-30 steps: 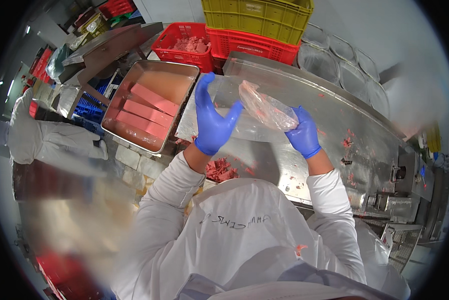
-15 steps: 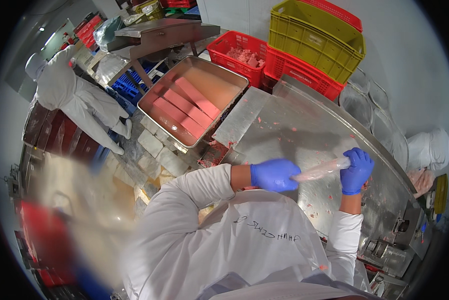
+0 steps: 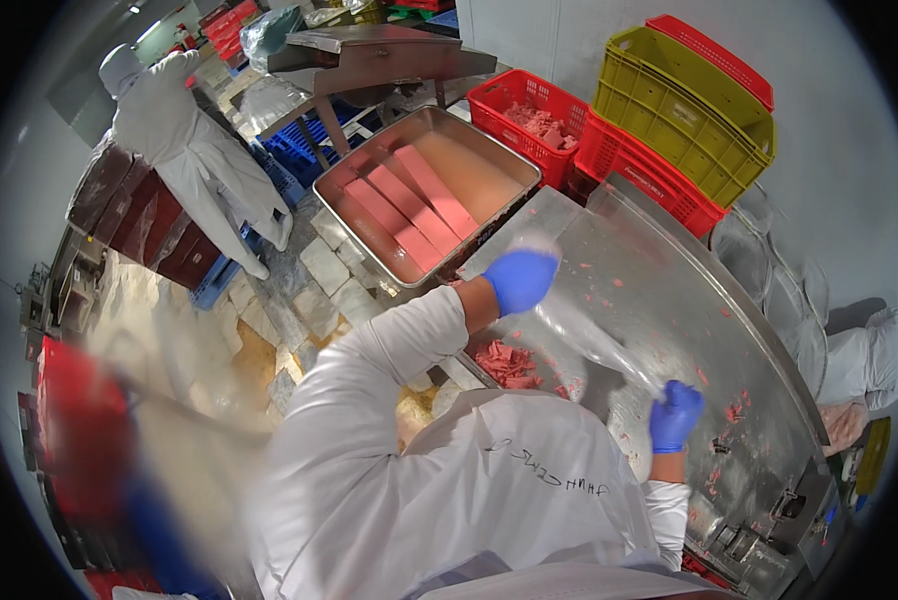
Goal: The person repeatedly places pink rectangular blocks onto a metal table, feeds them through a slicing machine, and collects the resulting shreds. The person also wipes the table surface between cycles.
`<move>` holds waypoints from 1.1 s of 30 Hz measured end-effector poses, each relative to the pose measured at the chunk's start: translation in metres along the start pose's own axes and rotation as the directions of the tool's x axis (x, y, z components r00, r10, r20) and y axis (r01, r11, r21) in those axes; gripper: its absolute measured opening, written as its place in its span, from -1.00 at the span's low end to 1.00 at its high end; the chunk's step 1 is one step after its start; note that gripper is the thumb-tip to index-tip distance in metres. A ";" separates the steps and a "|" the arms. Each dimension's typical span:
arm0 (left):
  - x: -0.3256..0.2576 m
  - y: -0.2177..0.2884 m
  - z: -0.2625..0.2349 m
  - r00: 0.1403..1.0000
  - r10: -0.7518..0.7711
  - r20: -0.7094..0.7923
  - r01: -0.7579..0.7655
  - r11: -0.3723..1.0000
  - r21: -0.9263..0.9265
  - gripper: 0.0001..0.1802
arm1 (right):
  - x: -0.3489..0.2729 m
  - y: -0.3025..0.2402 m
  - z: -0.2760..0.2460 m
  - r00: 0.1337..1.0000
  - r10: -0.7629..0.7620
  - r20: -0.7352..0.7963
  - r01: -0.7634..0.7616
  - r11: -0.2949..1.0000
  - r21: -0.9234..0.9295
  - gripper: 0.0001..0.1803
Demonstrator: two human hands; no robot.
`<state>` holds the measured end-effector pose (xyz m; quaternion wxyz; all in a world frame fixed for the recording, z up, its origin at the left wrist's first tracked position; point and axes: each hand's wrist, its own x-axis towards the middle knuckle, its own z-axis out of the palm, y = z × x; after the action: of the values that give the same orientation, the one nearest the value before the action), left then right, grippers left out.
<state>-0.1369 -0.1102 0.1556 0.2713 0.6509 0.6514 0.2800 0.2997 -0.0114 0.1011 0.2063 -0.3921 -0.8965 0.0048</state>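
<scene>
My left hand (image 3: 519,279) wears a blue glove and grips one end of a clear plastic bag (image 3: 589,338), which is stretched and blurred. The bag's other end is in my blue-gloved right hand (image 3: 675,414). The bag hangs low over the steel table (image 3: 729,340), running from upper left to lower right. I cannot tell whether anything is inside it. A steel tray (image 3: 369,235) with three pink meat blocks (image 3: 409,205) stands just left of my left hand. Small pink meat scraps (image 3: 504,362) lie at the table's near edge below my left arm.
Red crates (image 3: 529,120) and a yellow crate (image 3: 684,100) stand behind the table by the wall. A person in white (image 3: 189,150) stands at the far left beside blue crates (image 3: 294,150). Another person's white sleeve (image 3: 854,365) shows at the right rim. The floor is tiled.
The bag has turned from a level stretch to a diagonal one. My left hand rose toward the tray, my right hand dropped to the lower right, and the view shifted left.
</scene>
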 end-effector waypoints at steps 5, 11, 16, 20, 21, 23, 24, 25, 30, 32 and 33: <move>-0.044 0.093 0.009 0.509 0.558 0.656 0.343 0.568 -0.748 -0.11 | 0.026 0.029 -0.024 0.981 0.176 0.087 -0.194 0.936 0.295 -0.73; 0.005 0.136 0.053 0.886 0.202 -0.418 -0.424 0.720 -0.550 -0.19 | 0.002 -0.028 -0.004 0.902 -0.062 0.426 -0.408 0.192 0.892 -0.38; 0.012 0.102 0.100 0.960 0.043 0.276 0.009 0.983 -0.184 -0.07 | 0.037 -0.072 -0.031 0.894 -0.059 0.445 -0.423 -0.440 0.792 -0.13; 0.023 0.097 0.134 0.967 -0.054 0.248 0.236 0.552 -0.800 -0.02 | 0.027 -0.082 -0.001 0.912 -0.148 0.383 -0.407 -0.464 0.787 0.04; 0.028 0.091 0.145 0.928 -0.139 0.346 0.371 0.440 -0.818 -0.11 | 0.024 -0.088 -0.001 0.911 -0.142 0.386 -0.410 -0.238 0.881 0.06; 0.029 0.086 0.135 0.898 0.012 0.440 0.319 0.670 -0.670 -0.21 | 0.018 -0.089 0.001 0.914 -0.052 0.403 -0.403 0.006 0.915 0.02; 0.028 0.085 0.131 0.866 0.076 0.494 0.266 0.767 -0.585 -0.26 | 0.016 -0.088 0.005 0.908 0.020 0.420 -0.420 0.012 0.908 -0.04; 0.024 0.093 0.135 0.909 0.099 0.405 0.181 0.781 -0.597 -0.46 | 0.015 -0.088 0.009 0.897 0.094 0.431 -0.435 0.017 0.900 -0.10; 0.019 0.102 0.131 0.940 0.337 -0.057 -0.339 0.940 -0.028 -0.69 | 0.021 -0.047 0.012 0.965 -0.220 -0.145 0.256 0.915 0.311 -0.64; 0.022 0.095 0.120 0.949 0.267 -0.165 -0.294 0.941 -0.166 -0.70 | 0.028 -0.077 -0.006 0.993 -0.015 -0.120 0.082 0.816 0.572 -0.73; 0.027 0.076 0.124 0.903 0.326 -0.279 -0.344 0.939 -0.016 -0.66 | 0.028 -0.084 -0.007 0.998 0.059 0.018 -0.056 0.733 0.678 -0.70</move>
<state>0.0048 -0.0818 0.1247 0.1480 0.6993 0.5516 0.4299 0.2266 -0.0508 0.1325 0.3367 -0.3177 -0.8202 0.3362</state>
